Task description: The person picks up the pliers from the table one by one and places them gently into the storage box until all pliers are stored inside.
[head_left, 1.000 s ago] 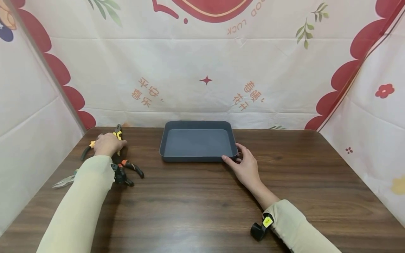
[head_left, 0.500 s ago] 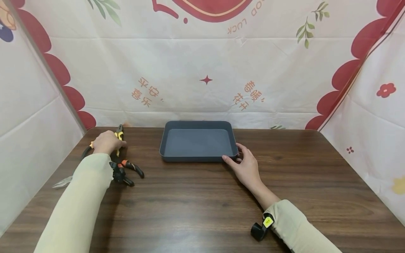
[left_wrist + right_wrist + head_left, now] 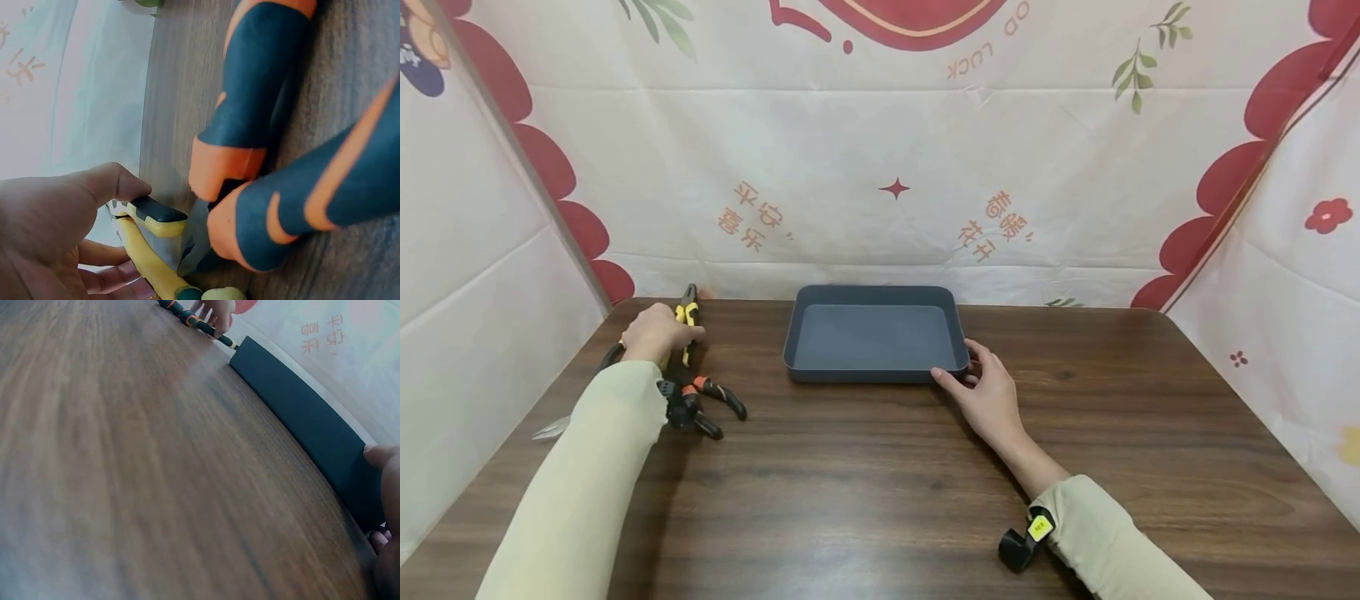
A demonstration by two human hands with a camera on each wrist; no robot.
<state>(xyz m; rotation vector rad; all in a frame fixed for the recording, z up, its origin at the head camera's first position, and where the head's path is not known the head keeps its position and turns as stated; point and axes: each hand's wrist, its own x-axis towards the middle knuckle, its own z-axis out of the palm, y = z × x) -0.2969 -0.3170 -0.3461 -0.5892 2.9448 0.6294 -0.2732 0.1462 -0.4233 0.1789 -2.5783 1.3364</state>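
Observation:
My left hand [image 3: 658, 331] is at the far left of the table, pinching yellow-and-black pliers [image 3: 690, 313], jaws pointing to the back wall. In the left wrist view the thumb lies on one of the pliers' handles [image 3: 164, 215], and the fingers are behind the other. Close by are pliers with black-and-orange handles [image 3: 259, 75], their handles spread. At the back middle stands a dark grey rectangular tray [image 3: 872, 337]. My right hand [image 3: 988, 400] grips its front right corner, thumb on the front rim and fingers round the side.
Silver pointed jaws [image 3: 552, 429] stick out from under the left sleeve. A dark curved handle [image 3: 612, 356] shows left of the left hand. A printed cloth wall [image 3: 850, 233] closes off the back, with more cloth at both sides. The brown wooden table [image 3: 865, 483] stretches toward the front.
The yellow-and-black pliers have shifted slightly toward the back with the left hand. The head view has turned a little. The right hand and tray stay as they were.

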